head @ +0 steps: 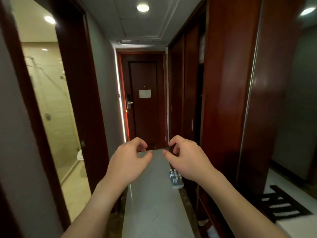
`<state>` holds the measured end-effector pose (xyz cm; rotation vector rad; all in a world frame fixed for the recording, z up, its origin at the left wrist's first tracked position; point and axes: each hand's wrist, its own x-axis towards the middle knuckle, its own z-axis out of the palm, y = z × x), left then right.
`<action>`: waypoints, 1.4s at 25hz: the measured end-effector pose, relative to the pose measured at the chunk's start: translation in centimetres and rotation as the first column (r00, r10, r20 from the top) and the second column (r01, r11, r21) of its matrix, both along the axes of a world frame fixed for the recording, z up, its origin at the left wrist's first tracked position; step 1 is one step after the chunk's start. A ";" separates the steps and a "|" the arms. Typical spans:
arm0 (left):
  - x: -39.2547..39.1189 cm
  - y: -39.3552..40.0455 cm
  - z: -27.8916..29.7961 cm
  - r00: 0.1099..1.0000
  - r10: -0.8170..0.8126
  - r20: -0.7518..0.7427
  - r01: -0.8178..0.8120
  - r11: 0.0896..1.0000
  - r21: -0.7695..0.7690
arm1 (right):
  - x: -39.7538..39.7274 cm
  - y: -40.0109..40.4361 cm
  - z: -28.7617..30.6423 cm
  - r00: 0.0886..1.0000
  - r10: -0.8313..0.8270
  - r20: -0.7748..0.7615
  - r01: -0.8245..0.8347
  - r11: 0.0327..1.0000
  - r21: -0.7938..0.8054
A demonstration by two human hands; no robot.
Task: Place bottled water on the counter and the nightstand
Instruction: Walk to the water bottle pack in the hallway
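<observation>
- Two hands are raised side by side, the left hand (127,162) and the right hand (187,158), fingers loosely curled, thumbs nearly meeting, and neither holds anything.
- The pack of bottled water (175,178) stands on the pale floor (151,203) just below the right hand's wrist, against the foot of the wooden wardrobe (228,100) to the right of that hand.
- The step in hand looks like fetching water, so the right hand is better placed: lower it straight down past the wardrobe edge and grip bottles by the body, not the cap.
- If the pack is shrink-wrapped, which I cannot tell, lift single bottles out from the top.
- Far beyond the fingertips is the entrance door (145,109) with a pale notice (145,93); its writing is too small to read.
- The bottle labels are likewise unreadable, and no brand shows.
</observation>
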<state>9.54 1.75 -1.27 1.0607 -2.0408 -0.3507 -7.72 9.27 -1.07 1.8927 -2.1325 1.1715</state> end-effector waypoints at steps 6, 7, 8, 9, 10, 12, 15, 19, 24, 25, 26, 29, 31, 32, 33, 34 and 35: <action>-8.8 -15.5 -1.7 1.000 0.014 -0.004 -0.014 1.000 -0.005 | -8.9 -16.6 -2.0 0.999 0.006 -0.046 -0.008 1.000 -0.023; -10.4 -18.3 -1.8 1.000 0.023 -0.002 -0.023 1.000 -0.007 | -10.6 -19.7 -2.2 0.999 0.017 -0.040 -0.018 0.999 -0.033; -11.7 -20.8 -1.7 1.000 0.031 -0.001 -0.031 1.000 -0.003 | -12.1 -22.7 -2.1 0.999 0.026 -0.029 -0.027 0.999 -0.036; -12.9 -23.3 -1.2 0.999 0.038 0.001 -0.038 0.999 0.000 | -13.4 -25.5 -1.7 0.999 0.035 -0.016 -0.035 0.999 -0.038; -14.1 -25.9 -0.6 0.999 0.048 0.009 -0.048 0.999 -0.003 | -14.7 -28.5 -1.1 0.999 0.046 -0.009 -0.047 0.998 -0.036; -16.2 -30.9 0.6 0.997 0.081 0.014 -0.081 0.997 -0.016 | -16.8 -34.0 0.0 0.996 0.084 -0.009 -0.084 0.996 -0.029; -18.0 -37.8 2.1 0.992 0.125 0.018 -0.124 0.992 -0.034 | -19.0 -41.3 1.3 0.992 0.126 -0.020 -0.126 0.992 -0.025; -19.9 -47.5 1.5 0.988 0.151 0.028 -0.151 0.988 -0.016 | -20.9 -50.9 0.7 0.988 0.147 -0.045 -0.147 0.989 0.012; -22.0 -61.6 -0.7 0.991 0.130 0.015 -0.130 0.991 -0.002 | -22.6 -64.9 -1.1 0.990 0.129 -0.056 -0.128 0.991 0.030; -22.3 -64.8 -0.8 0.992 0.124 0.006 -0.124 0.992 -0.005 | -22.8 -67.9 -1.1 0.991 0.123 -0.062 -0.121 0.992 0.032; -22.6 -67.8 -0.8 0.994 0.114 -0.004 -0.114 0.994 -0.005 | -23.0 -70.8 -0.8 0.991 0.114 -0.064 -0.112 0.993 0.031; -24.4 -77.3 0.2 0.996 0.090 0.020 -0.089 0.996 -0.019 | -24.4 -79.5 0.9 0.995 0.074 -0.061 -0.073 0.997 0.027; -25.9 -82.5 1.2 0.996 0.073 0.054 -0.071 0.997 -0.042 | -25.9 -84.0 1.9 0.998 0.037 -0.049 -0.036 0.999 0.022; -27.0 -85.2 1.6 0.997 0.057 0.051 -0.055 0.998 -0.045 | -27.0 -86.3 2.3 0.999 0.020 -0.043 -0.019 1.000 0.020; -27.9 -87.5 2.0 0.998 0.045 0.043 -0.043 0.998 -0.042 | -28.1 -88.2 2.5 0.999 0.007 -0.040 -0.006 1.000 0.024; -28.8 -89.6 2.2 0.999 0.033 0.030 -0.032 0.999 -0.035 | -29.0 -90.1 2.7 0.999 -0.006 -0.039 0.007 1.000 0.030; -29.8 -91.7 2.3 1.000 0.022 0.019 -0.021 0.999 -0.025 | -30.1 -91.9 2.6 0.999 -0.017 -0.036 0.019 0.999 0.036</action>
